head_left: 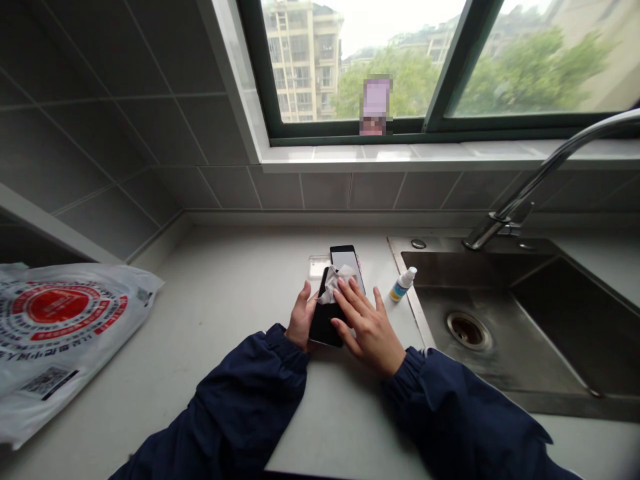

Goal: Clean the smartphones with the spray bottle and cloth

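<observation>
My left hand (301,316) is closed around the left edge of a black smartphone (326,325), its dark screen facing up. With its fingers stretched, my right hand (369,325) presses a crumpled white tissue (330,287) against the upper part of that screen. Just beyond lies a second phone (344,257) with a lit pale screen, partly covered by the tissue and the first phone. A clear phone case (319,266) rests beside it on the left. To the right of my right hand stands a small white spray bottle (403,285) with a blue and yellow label.
The pale countertop (225,287) runs under everything. On the right is a steel sink (470,280) with a chrome faucet (540,177). A white plastic bag (65,327) with red print lies at the left. Behind are grey tiles and a window (350,67).
</observation>
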`<action>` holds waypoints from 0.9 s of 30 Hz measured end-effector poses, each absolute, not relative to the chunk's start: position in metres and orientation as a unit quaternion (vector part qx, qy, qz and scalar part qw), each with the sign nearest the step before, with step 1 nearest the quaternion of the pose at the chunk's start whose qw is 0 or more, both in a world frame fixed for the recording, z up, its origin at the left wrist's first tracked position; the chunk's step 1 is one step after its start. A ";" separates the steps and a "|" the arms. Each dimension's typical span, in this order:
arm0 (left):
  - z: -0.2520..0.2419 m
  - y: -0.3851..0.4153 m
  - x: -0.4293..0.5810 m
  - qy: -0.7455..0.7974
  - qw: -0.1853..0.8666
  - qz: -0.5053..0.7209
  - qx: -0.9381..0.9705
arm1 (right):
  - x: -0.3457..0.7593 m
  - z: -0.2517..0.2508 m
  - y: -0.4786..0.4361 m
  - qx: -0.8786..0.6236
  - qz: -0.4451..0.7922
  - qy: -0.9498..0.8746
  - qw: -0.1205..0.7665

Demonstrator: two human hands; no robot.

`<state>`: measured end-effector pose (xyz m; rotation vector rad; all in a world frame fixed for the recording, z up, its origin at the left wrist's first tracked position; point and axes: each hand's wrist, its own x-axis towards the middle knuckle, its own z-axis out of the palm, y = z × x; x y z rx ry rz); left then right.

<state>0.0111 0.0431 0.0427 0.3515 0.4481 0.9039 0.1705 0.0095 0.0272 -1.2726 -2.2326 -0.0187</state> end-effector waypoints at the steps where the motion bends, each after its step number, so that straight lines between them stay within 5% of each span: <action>1: 0.040 0.043 0.011 0.208 0.864 0.423 0.176 | 0.171 0.026 0.011 -0.486 -0.010 -0.827 0.284; 17: 0.035 0.044 0.013 0.197 0.882 0.397 0.160 | 0.173 0.031 0.013 -0.383 0.012 -0.891 0.244; 27: 0.034 0.044 0.014 0.217 0.854 0.425 0.206 | 0.174 0.025 0.014 -0.510 0.006 -0.827 0.235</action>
